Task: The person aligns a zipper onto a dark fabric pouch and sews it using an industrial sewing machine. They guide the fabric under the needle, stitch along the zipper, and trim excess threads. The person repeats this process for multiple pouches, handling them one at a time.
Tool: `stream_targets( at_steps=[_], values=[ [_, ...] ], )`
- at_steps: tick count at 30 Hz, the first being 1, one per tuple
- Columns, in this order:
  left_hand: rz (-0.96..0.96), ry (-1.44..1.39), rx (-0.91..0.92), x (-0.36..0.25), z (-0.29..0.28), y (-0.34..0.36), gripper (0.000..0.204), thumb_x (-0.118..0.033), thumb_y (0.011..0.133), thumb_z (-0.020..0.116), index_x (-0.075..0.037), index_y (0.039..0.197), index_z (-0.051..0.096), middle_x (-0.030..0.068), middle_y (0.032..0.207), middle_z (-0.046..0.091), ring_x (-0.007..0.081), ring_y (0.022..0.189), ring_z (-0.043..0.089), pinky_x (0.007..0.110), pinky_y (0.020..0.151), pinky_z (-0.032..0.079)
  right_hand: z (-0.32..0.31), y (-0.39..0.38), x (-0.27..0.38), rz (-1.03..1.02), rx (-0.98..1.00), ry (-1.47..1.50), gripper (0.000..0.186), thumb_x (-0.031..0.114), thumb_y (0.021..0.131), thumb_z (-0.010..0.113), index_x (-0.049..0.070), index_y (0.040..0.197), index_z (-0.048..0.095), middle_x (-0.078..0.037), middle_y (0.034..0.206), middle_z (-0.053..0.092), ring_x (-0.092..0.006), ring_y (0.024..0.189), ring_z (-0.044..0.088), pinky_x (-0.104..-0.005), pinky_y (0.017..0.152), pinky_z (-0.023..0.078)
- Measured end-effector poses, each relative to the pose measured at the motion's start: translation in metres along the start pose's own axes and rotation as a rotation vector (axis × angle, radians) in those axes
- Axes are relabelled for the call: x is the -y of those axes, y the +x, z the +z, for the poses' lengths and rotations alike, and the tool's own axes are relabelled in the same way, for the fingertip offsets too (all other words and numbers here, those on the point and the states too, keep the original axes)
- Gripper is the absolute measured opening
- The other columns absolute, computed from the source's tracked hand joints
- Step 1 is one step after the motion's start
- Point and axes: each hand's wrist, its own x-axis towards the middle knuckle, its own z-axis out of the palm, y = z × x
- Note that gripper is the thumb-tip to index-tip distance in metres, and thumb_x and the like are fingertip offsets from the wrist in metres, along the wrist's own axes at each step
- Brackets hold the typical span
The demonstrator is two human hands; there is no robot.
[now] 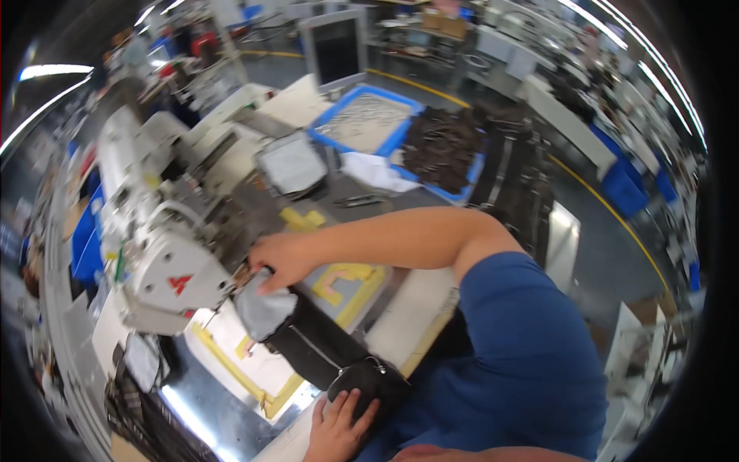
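My right hand (pixel 283 260) reaches across to the white sewing machine (pixel 173 269), its fingers bent and closed on the top edge of a grey fabric panel (pixel 265 308) close to the machine head. From this panel a black fabric strip with a zipper (pixel 317 348) runs toward me and ends in a rounded black part (pixel 373 385). On that rounded part rests my left hand (pixel 340 425), fingers spread and lying over it. The fingertips of my right hand are partly hidden beside the machine head.
Yellow-taped templates (pixel 350 289) lie on the work surface. Beyond are a stack of grey panels (pixel 292 163), tweezers-like metal tools (pixel 360 200), a white cloth (pixel 377 171), and a blue tray (pixel 422 109) with small metal parts. Brown pieces (pixel 445 146) and black zippered strips (pixel 509 169) lie to the right.
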Motion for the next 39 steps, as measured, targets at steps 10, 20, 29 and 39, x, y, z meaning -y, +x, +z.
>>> stream_targets(
  at_steps=[10,20,29,39],
  values=[
    [0.228,-0.011,-0.224,0.007,0.001,0.002,0.039,-0.036,0.099,0.059,-0.010,0.123,0.075,0.0173,0.126,0.071,0.0377,0.120,0.068,0.062,0.106,0.048,-0.019,-0.082,0.061,-0.064,0.028,-0.307,0.021,0.019,0.095,0.069,0.005,0.110,0.066,-0.018,0.115,0.066,-0.0391,0.106,0.069,-0.0509,0.086,0.057],
    [0.416,-0.065,-0.522,0.029,-0.044,0.057,0.038,-0.021,0.088,0.076,-0.004,0.122,0.073,0.0188,0.124,0.071,0.0386,0.104,0.070,0.047,0.089,0.057,-0.233,-0.340,0.094,0.606,-1.066,0.334,0.049,0.012,0.093,0.081,0.001,0.137,0.064,-0.012,0.112,0.074,-0.0128,0.069,0.067,-0.0301,0.065,0.058],
    [0.873,-0.266,-0.398,-0.108,-0.029,0.221,0.036,-0.005,0.076,0.075,0.001,0.112,0.076,0.0137,0.113,0.071,0.0272,0.086,0.068,0.038,0.075,0.056,-0.269,-0.630,0.094,1.043,-1.570,-0.020,0.036,0.009,0.089,0.079,0.005,0.125,0.076,-0.001,0.080,0.065,-0.0113,0.065,0.056,-0.0286,0.060,0.045],
    [0.496,-0.259,-0.107,-0.139,0.008,0.230,0.059,-0.022,0.085,0.087,-0.006,0.138,0.067,0.0223,0.153,0.056,0.0395,0.122,0.065,0.046,0.101,0.054,-0.173,-0.843,0.015,1.819,-0.607,-0.512,0.050,0.048,0.103,0.057,0.003,0.108,0.077,-0.022,0.106,0.077,-0.0366,0.092,0.077,-0.0519,0.082,0.060]
  ],
)
